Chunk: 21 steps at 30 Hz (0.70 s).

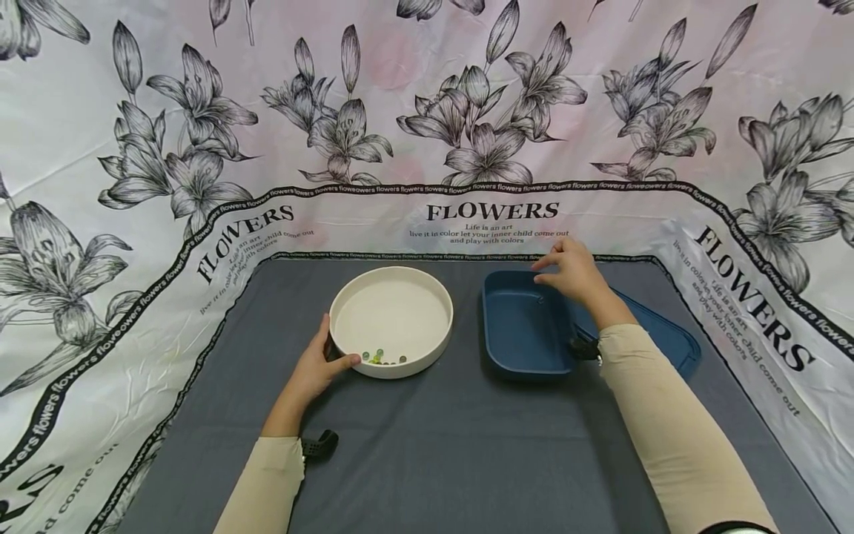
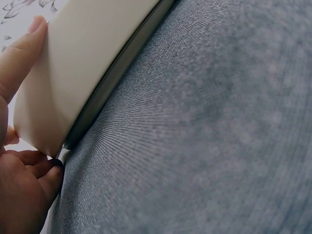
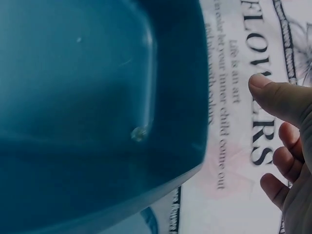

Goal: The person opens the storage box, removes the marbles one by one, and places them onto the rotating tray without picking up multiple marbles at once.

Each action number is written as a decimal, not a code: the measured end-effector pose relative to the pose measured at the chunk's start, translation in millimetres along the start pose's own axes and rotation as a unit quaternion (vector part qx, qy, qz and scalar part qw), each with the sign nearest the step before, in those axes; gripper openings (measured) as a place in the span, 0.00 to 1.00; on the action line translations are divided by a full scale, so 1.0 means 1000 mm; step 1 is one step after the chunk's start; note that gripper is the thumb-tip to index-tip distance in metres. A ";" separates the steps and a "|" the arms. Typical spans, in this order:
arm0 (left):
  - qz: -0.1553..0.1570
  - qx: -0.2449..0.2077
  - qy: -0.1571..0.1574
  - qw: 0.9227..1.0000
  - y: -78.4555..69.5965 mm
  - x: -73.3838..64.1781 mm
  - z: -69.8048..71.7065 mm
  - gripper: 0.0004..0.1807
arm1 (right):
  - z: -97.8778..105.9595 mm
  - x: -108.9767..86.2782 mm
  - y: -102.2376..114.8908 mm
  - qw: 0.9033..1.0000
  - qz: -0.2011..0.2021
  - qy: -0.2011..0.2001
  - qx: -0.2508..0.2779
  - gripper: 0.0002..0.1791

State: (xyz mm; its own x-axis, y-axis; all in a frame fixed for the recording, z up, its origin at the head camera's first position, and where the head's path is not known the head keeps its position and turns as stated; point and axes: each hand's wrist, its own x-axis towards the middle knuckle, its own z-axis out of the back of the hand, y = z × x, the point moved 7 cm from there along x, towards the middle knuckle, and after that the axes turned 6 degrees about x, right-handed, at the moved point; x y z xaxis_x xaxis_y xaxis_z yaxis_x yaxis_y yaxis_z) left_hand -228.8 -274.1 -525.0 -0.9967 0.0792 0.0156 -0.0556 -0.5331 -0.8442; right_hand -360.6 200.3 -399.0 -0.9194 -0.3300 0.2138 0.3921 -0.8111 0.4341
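Note:
A round cream-coloured dish (image 1: 394,315) is in my left hand (image 1: 312,371), which grips its near left side, thumb at the rim. In the left wrist view the dish's outer wall (image 2: 78,63) shows between thumb and fingers. Several small glassy marbles (image 1: 379,357), greenish and dark, are gathered inside at its near edge. My right hand (image 1: 570,274) hovers over the far right end of a deep blue rectangular container (image 1: 527,367), thumb and fingers apart, nothing seen between them. One clear marble (image 3: 139,133) lies in a corner of that container.
A blue lid-like tray (image 1: 657,330) lies to the right of the container, partly hidden by my right forearm. Grey cloth (image 1: 427,452) covers the table. Behind it rises a white flower-printed cloth (image 1: 494,133).

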 end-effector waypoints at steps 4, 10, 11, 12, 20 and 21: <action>-0.002 -0.002 -0.001 1.000 0.001 0.000 0.000 0.68 | -0.007 0.000 -0.015 0.999 -0.035 0.017 0.004 0.14; -0.009 -0.007 0.001 1.000 -0.001 0.001 0.000 0.68 | -0.020 0.000 -0.035 0.997 -0.066 0.043 -0.001 0.13; -0.009 -0.006 0.001 1.000 -0.001 0.001 0.000 0.68 | -0.022 0.001 -0.037 0.997 -0.069 0.047 -0.002 0.13; -0.009 -0.006 0.001 1.000 -0.001 0.001 0.000 0.67 | -0.024 0.000 -0.039 0.996 -0.070 0.050 -0.002 0.13; -0.005 -0.008 -0.005 1.000 -0.001 0.000 0.000 0.67 | -0.032 0.005 -0.044 0.994 -0.083 0.063 -0.013 0.13; -0.004 -0.008 -0.005 1.000 -0.001 0.000 0.000 0.67 | -0.034 0.006 -0.045 0.994 -0.087 0.066 -0.017 0.14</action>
State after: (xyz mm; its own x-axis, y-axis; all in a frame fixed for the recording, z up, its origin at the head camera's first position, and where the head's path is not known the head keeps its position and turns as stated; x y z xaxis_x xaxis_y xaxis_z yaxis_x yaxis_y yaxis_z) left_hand -229.0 -274.0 -524.0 -0.9969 0.0740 0.0279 -0.0623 -0.5185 -0.8528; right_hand -384.4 218.8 -447.0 -0.9701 -0.2420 0.0202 0.2275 -0.8764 0.4246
